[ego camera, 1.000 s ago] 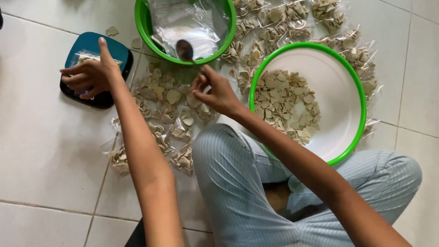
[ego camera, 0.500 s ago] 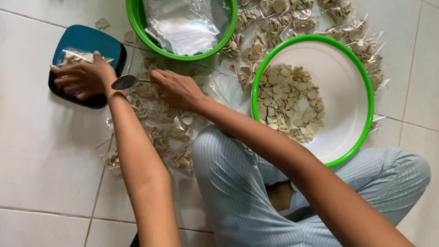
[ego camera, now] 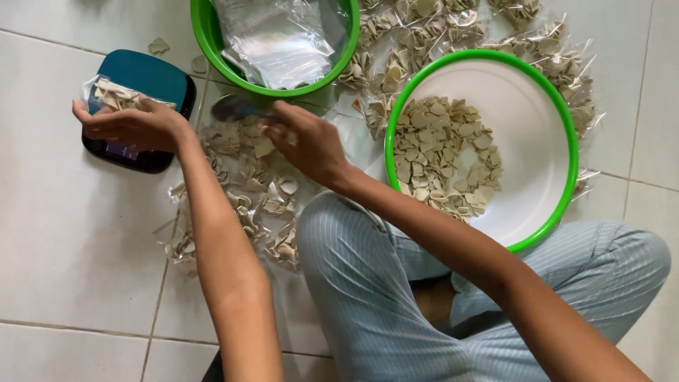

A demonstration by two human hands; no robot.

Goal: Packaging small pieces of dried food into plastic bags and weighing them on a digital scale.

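My left hand rests on a small clear bag of pale chips that sits on a dark teal kitchen scale at the left. My right hand holds a metal spoon whose bowl points left toward the scale, just below a green basin. A large green-rimmed white bowl at the right holds loose pale chips.
The green basin holds empty clear plastic bags. Several filled small bags lie on the white tiled floor between scale and bowl, and more ring the top of the big bowl. My knees in striped trousers fill the bottom.
My right hand has carried the spoon from the green basin leftward and down toward the scale. My left hand stayed on the bag on the scale.
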